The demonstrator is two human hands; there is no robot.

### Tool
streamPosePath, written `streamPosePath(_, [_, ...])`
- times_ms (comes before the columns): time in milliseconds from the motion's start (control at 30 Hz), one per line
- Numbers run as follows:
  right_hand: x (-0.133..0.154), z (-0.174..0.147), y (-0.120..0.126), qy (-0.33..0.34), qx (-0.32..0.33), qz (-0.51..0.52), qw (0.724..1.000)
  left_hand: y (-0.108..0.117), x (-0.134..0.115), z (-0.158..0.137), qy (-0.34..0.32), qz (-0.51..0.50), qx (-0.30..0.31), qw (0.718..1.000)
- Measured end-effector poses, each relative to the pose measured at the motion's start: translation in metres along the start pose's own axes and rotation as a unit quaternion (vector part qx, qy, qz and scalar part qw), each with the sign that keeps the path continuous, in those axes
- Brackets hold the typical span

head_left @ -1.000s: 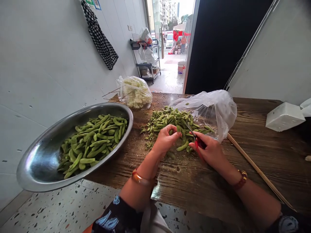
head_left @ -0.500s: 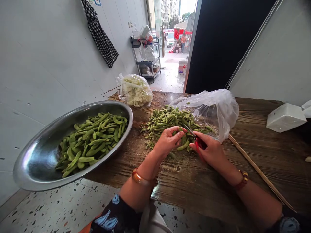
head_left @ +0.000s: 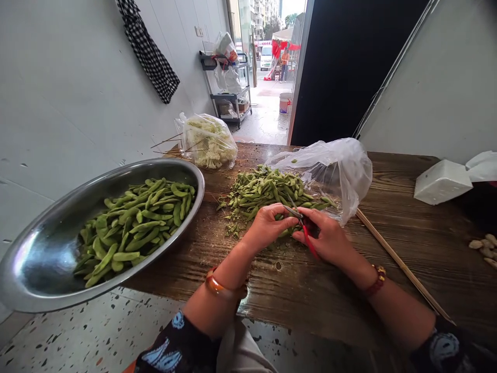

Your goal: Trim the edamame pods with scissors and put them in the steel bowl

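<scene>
My right hand (head_left: 325,235) is closed round a pair of scissors with red handles (head_left: 309,241). Their blades point up and left and stand apart, close to the fingertips of my left hand (head_left: 268,226). That left hand is pinched on a green edamame pod, mostly hidden by the fingers. Just beyond both hands lies a heap of edamame pods (head_left: 267,187) on the wooden table, with small trimmed bits around it. On the left, a large oval metal basin (head_left: 46,248) holds many more pods (head_left: 135,228).
A clear bag of cauliflower (head_left: 212,142) with thin sticks beside it lies at the table's far left. A crumpled plastic bag (head_left: 351,168) touches the heap's right side. Long wooden sticks (head_left: 404,267), a white foam box (head_left: 442,181) and peanuts (head_left: 487,246) are at right.
The whole view has shifted slightly, so things appear further left and peanuts show at the right edge. The scissors' blades are wider apart and nearer my left fingertips.
</scene>
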State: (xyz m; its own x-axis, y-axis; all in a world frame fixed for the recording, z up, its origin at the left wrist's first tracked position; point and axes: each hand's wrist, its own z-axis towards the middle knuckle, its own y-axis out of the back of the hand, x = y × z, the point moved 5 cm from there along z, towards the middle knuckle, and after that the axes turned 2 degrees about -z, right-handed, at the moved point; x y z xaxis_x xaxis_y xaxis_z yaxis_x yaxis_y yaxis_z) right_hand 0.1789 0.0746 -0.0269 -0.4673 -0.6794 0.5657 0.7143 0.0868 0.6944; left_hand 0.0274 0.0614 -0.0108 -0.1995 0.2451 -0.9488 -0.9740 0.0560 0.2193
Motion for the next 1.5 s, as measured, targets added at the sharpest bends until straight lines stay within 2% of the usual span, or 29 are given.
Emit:
streamPosePath(467, [0.004,0.000,0.004,-0.005,-0.011,-0.003,1.000,0.001,-0.001,0.000,-0.013,0.020,0.022,0.999])
streamPosePath(867, [0.003,0.001,0.000,-0.029,0.030,-0.002,0.999,0.006,0.002,0.002,0.005,0.048,-0.002,0.999])
streamPosePath(933, [0.003,0.001,0.000,-0.036,0.037,0.002,0.999,0.008,0.005,0.002,0.030,0.017,-0.021,0.999])
streamPosePath(1000, [0.001,0.001,0.000,-0.057,0.032,0.008,0.998,0.010,0.011,0.002,0.075,-0.061,-0.048,0.994])
streamPosePath(1100, [-0.006,0.001,0.001,-0.093,0.010,0.008,0.996,0.014,0.021,0.001,0.135,-0.213,-0.088,0.964])
streamPosePath(1167, [-0.008,0.002,0.001,-0.096,-0.003,0.009,0.995,0.016,0.024,0.000,0.152,-0.279,-0.107,0.942])
streamPosePath(1333, [-0.005,0.001,-0.001,-0.072,-0.005,0.017,0.997,0.017,0.025,0.001,0.161,-0.337,-0.110,0.921])
streamPosePath(1500, [-0.005,0.000,-0.001,-0.070,-0.009,0.021,0.997,0.006,0.024,-0.001,0.177,-0.329,-0.061,0.926])
